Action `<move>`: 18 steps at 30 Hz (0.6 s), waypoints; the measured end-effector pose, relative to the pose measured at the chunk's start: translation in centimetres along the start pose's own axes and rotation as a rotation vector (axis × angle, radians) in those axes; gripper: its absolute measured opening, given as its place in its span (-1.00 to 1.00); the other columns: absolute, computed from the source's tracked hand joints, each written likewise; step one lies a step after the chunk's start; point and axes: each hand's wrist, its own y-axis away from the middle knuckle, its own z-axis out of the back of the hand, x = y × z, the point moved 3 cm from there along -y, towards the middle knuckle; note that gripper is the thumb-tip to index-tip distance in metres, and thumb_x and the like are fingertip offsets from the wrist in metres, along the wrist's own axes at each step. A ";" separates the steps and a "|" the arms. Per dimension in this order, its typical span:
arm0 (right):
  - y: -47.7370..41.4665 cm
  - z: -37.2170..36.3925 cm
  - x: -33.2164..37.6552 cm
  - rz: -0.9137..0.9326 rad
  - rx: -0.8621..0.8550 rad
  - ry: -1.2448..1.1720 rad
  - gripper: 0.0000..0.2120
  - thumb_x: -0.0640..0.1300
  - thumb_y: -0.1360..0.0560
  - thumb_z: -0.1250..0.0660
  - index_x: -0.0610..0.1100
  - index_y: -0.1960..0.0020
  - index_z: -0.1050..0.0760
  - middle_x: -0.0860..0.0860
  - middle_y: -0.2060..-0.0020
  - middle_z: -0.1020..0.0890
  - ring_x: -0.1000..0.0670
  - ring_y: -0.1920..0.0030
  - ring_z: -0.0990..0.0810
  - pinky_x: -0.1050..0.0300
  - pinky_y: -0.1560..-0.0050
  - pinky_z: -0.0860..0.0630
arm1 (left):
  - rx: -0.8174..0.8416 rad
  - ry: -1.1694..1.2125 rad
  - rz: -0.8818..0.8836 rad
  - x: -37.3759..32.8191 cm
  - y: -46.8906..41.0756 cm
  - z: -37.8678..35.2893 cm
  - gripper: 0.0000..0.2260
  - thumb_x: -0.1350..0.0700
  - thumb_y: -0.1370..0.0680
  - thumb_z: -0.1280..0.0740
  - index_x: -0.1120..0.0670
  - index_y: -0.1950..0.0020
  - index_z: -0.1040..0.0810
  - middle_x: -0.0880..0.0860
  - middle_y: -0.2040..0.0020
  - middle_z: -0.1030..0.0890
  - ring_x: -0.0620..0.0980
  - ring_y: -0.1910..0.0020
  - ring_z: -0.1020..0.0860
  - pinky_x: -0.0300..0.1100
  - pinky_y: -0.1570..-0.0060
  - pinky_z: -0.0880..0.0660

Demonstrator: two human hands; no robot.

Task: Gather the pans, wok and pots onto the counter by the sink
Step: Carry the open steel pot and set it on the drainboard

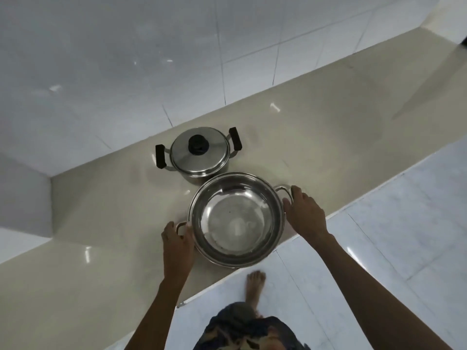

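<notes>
The open pot [237, 219] is bright silver steel, its inside mirror-like with pale white glints and a few dark specks, and its loop handles are the same silver. The lidded pot [199, 155] behind it is duller silver, with a black knob on the lid and black grips on both handles. The counter [316, 137] is glossy beige-cream. The wall tiles [126, 59] are pale grey-white with thin dark grout lines. The floor [404, 236] is white with faint grey marbling. The person's garment [247, 332] is dark blue with tan patches

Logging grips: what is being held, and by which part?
The open pot, by its two side handles: left hand on one, right hand on the other.
</notes>
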 end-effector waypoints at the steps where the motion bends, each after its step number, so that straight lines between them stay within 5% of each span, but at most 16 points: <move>1: -0.5 -0.2 -0.1 -0.006 0.013 -0.030 -0.65 0.04 -0.62 -0.17 -0.14 -0.31 -0.36 -0.18 -0.04 -0.64 -0.25 -0.01 -0.63 -0.13 0.04 -0.59 | -0.021 0.041 0.033 0.3 -0.2 -0.3 -0.58 -0.02 -0.66 -0.21 0.25 -0.38 -0.38 0.28 -0.30 -0.49 0.28 -0.22 -0.51 0.14 -0.20 -0.48; 8: -3.1 -1.1 -1.9 -0.023 0.034 -0.142 -0.73 0.02 -0.66 -0.14 -0.11 -0.23 -0.46 -0.18 0.02 -0.69 -0.31 0.04 -0.64 -0.10 0.06 -0.53 | -0.154 0.087 0.228 1.3 0.5 -1.2 -0.74 -0.01 -0.70 -0.08 0.17 -0.07 -0.41 0.16 0.12 -0.57 0.18 0.15 -0.54 -0.08 0.20 -0.35; 18: -5.5 0.0 -1.5 0.197 0.053 -0.271 -0.75 -0.04 -0.64 -0.21 -0.16 -0.20 -0.52 -0.20 0.18 -0.70 -0.31 0.16 -0.65 0.06 0.20 -0.40 | -0.336 0.107 0.279 1.0 3.2 -0.6 -0.68 -0.04 -0.70 -0.11 0.18 -0.05 -0.51 0.08 0.18 -0.60 0.14 0.18 -0.61 -0.02 0.14 -0.50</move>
